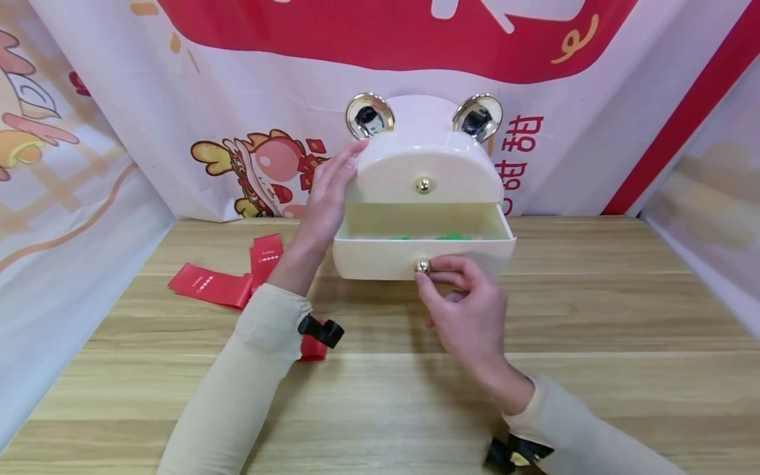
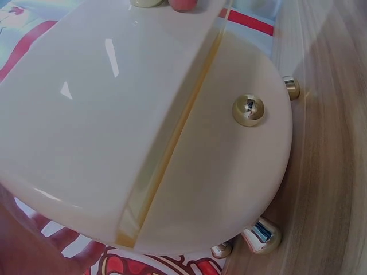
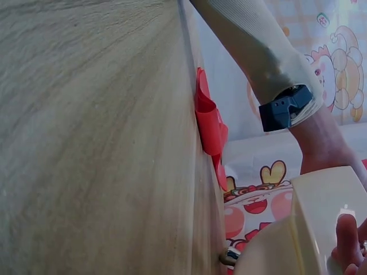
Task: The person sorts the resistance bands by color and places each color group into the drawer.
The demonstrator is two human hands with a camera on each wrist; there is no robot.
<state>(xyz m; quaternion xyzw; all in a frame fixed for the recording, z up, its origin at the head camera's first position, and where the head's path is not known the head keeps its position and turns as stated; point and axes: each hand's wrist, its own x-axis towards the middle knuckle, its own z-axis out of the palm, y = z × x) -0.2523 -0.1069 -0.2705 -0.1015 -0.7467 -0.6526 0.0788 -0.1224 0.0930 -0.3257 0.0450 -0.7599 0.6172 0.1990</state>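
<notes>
A white two-drawer box [image 1: 424, 145] shaped like a frog's head, with two gold-rimmed eyes on top, stands at the back of the table. Its lower drawer [image 1: 374, 260] is pulled out, and the tops of some green items [image 1: 454, 236] show inside; their kind cannot be told. My right hand [image 1: 469, 310] pinches the small metallic knob [image 1: 423, 265] of this drawer between thumb and fingers. Against the box's left side rests my left hand [image 1: 329, 191], fingers extended. In the left wrist view the upper drawer's gold knob [image 2: 249, 110] shows up close.
Red ribbon-like strips [image 1: 214, 285] lie on the wooden table [image 1: 380, 409] to the left, partly behind the left forearm. Printed cloth [image 1: 267, 86] hangs behind the box and on both sides. Each wrist wears a black camera mount [image 1: 320, 330].
</notes>
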